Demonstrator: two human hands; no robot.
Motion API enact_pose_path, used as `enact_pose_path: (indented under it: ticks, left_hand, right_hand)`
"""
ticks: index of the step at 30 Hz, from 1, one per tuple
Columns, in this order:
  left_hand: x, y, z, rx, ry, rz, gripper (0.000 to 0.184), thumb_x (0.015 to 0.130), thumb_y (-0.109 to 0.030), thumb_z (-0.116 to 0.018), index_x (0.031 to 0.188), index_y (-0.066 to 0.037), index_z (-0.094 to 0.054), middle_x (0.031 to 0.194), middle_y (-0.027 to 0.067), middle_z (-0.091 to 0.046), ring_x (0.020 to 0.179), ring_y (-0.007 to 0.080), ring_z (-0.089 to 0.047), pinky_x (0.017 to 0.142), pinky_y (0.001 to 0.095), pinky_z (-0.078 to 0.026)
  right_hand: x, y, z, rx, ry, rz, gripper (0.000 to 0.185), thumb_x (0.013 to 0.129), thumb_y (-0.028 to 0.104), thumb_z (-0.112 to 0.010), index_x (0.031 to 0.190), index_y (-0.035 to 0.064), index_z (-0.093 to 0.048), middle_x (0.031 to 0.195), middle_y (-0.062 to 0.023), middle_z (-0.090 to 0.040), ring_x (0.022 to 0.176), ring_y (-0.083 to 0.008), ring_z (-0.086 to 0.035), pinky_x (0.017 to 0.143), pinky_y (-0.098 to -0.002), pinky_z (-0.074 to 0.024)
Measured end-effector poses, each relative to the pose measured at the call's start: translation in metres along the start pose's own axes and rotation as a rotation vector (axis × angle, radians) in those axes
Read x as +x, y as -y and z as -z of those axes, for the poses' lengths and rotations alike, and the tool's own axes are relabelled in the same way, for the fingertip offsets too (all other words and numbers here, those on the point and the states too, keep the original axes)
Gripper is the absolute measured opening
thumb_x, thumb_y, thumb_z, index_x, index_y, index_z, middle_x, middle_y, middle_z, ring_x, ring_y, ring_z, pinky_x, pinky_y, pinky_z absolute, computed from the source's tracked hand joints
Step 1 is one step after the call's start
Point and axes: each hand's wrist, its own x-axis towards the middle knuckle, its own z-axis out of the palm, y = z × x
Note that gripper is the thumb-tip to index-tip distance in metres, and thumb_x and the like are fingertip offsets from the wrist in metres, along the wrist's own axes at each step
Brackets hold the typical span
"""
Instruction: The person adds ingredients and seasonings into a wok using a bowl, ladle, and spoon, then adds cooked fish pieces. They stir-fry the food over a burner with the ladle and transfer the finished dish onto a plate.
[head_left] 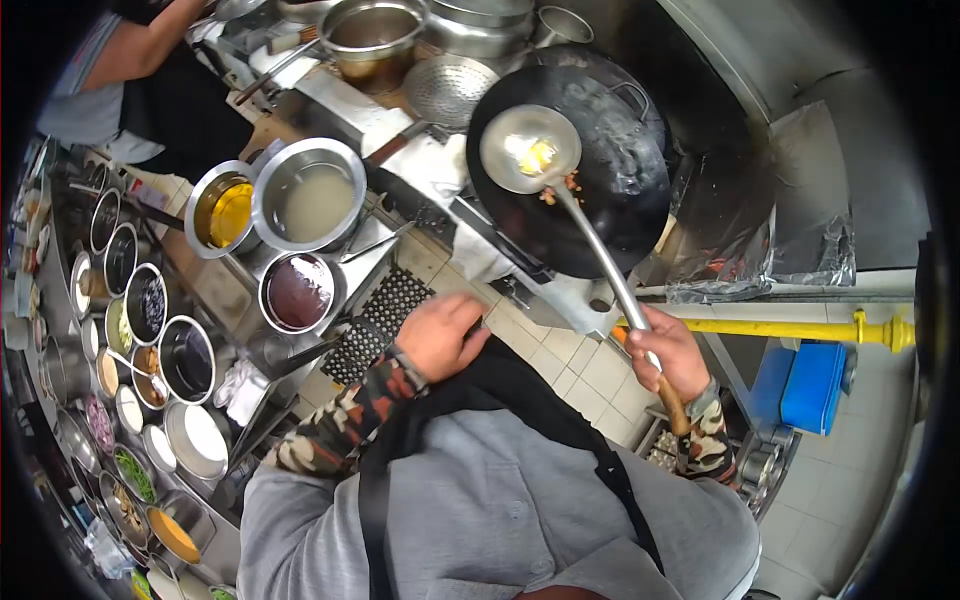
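My right hand [665, 355] is closed round the wooden-ended handle of a long metal ladle [598, 235]. The ladle's bowl is over a large black wok [625, 150] and has a little yellow food or liquid in it. Small reddish-brown bits [572, 183] show in the wok beside the bowl. My left hand [440, 332] is in front of my body, slightly blurred, with the thumb apart from loosely bent fingers and nothing in it. Nearest to it is a pot of dark red sauce [300, 290].
A pot of yellow oil [232, 213] and a pot of cloudy liquid [315, 200] stand left of the stove. A perforated strainer [450, 90] lies beside the wok. Several ingredient containers [190, 360] line the left counter. A yellow pipe [780, 328] runs at right. Another person's arm [140, 45] is at upper left.
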Motion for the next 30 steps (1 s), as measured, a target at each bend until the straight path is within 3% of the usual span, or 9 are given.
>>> enact_pose_path:
  ticks: [4, 6, 7, 11, 18, 24, 26, 28, 30]
  left_hand:
    - [0.097, 0.009, -0.043, 0.259, -0.219, -0.29, 0.019, 0.08, -0.021, -0.069, 0.091, -0.007, -0.063, 0.09, 0.0085, -0.062, 0.086, 0.0253, -0.062, 0.077, 0.0365, -0.05]
    - [0.12, 0.022, -0.071, 0.333, 0.127, -0.261, 0.023, 0.081, -0.029, -0.067, 0.07, -0.01, -0.061, 0.072, 0.006, -0.059, 0.07, 0.0232, -0.061, 0.065, 0.0367, -0.05]
    - [0.129, 0.021, -0.077, 0.339, 0.043, -0.278, 0.032, 0.081, -0.032, -0.066, 0.058, -0.013, -0.057, 0.058, 0.0024, -0.054, 0.057, 0.0211, -0.059, 0.054, 0.0351, -0.048]
    - [0.194, -0.003, -0.099, 0.416, -0.07, -0.319, 0.026, 0.079, -0.028, -0.067, 0.06, -0.012, -0.059, 0.057, 0.0036, -0.054, 0.053, 0.0221, -0.058, 0.05, 0.0359, -0.047]
    - [0.296, 0.036, -0.165, 0.435, 0.185, -0.218, 0.032, 0.085, -0.036, -0.058, 0.07, -0.008, -0.062, 0.068, 0.0107, -0.064, 0.064, 0.029, -0.063, 0.062, 0.0418, -0.051]
    - [0.307, 0.058, -0.186, 0.467, 0.102, -0.271, 0.028, 0.084, -0.033, -0.06, 0.067, -0.011, -0.061, 0.064, 0.0083, -0.062, 0.06, 0.0267, -0.062, 0.062, 0.04, -0.05]
    - [0.302, 0.058, -0.183, 0.417, 0.146, -0.219, 0.024, 0.082, -0.029, -0.063, 0.071, -0.009, -0.06, 0.071, 0.0105, -0.062, 0.068, 0.029, -0.063, 0.063, 0.0395, -0.05]
    - [0.292, 0.043, -0.164, 0.16, -0.243, -0.331, 0.021, 0.08, -0.024, -0.067, 0.076, -0.006, -0.058, 0.08, 0.013, -0.061, 0.074, 0.0314, -0.06, 0.064, 0.0398, -0.048]
    - [0.239, 0.033, -0.131, 0.049, -0.059, -0.172, 0.024, 0.077, -0.023, -0.069, 0.079, -0.003, -0.056, 0.091, 0.0147, -0.057, 0.08, 0.034, -0.057, 0.065, 0.0421, -0.046]
  right_hand:
    - [0.024, -0.033, 0.072, -0.26, -0.263, 0.098, 0.05, 0.088, 0.0, -0.056, 0.136, 0.0009, -0.044, 0.068, 0.0015, -0.049, 0.041, -0.0048, -0.042, 0.035, -0.021, -0.0319]
    - [0.044, -0.04, 0.11, -0.309, -0.334, 0.2, 0.056, 0.086, -0.004, -0.056, 0.139, 0.0034, -0.041, 0.062, 0.0042, -0.044, 0.038, -0.0042, -0.037, 0.034, -0.0225, -0.0283]
    - [0.046, -0.039, 0.124, -0.452, -0.395, 0.173, 0.051, 0.085, 0.0, -0.061, 0.134, -0.0034, -0.046, 0.081, -0.0038, -0.062, 0.059, -0.0089, -0.057, 0.054, -0.0211, -0.0446]
    - [0.075, -0.031, 0.153, -0.561, -0.541, 0.444, 0.054, 0.081, 0.004, -0.065, 0.131, -0.0061, -0.048, 0.115, -0.0232, -0.063, 0.109, -0.0226, -0.059, 0.094, -0.0308, -0.0431]
    - [0.144, 0.011, 0.19, -0.624, -0.674, 0.401, 0.051, 0.078, 0.013, -0.066, 0.124, -0.0054, -0.053, 0.11, -0.0274, -0.062, 0.103, -0.0346, -0.063, 0.09, -0.0348, -0.0467]
    - [0.168, 0.026, 0.2, -0.491, -0.646, 0.376, 0.044, 0.08, 0.014, -0.062, 0.119, -0.0044, -0.055, 0.069, -0.0117, -0.059, 0.062, -0.0203, -0.061, 0.062, -0.0326, -0.0506]
    - [0.175, 0.029, 0.197, -0.141, -0.461, 0.201, 0.045, 0.084, 0.008, -0.059, 0.129, 0.0031, -0.053, 0.063, -0.0032, -0.053, 0.037, -0.0084, -0.044, 0.035, -0.026, -0.0336]
    - [0.19, 0.019, 0.214, -0.228, -0.427, 0.109, 0.046, 0.083, 0.009, -0.06, 0.128, 0.0022, -0.052, 0.071, -0.0111, -0.06, 0.047, -0.02, -0.056, 0.046, -0.0317, -0.0456]
    - [0.207, -0.004, 0.228, -0.858, -0.64, 0.552, 0.048, 0.082, 0.011, -0.06, 0.128, 0.0009, -0.052, 0.09, -0.0207, -0.065, 0.078, -0.0339, -0.066, 0.071, -0.0369, -0.0526]
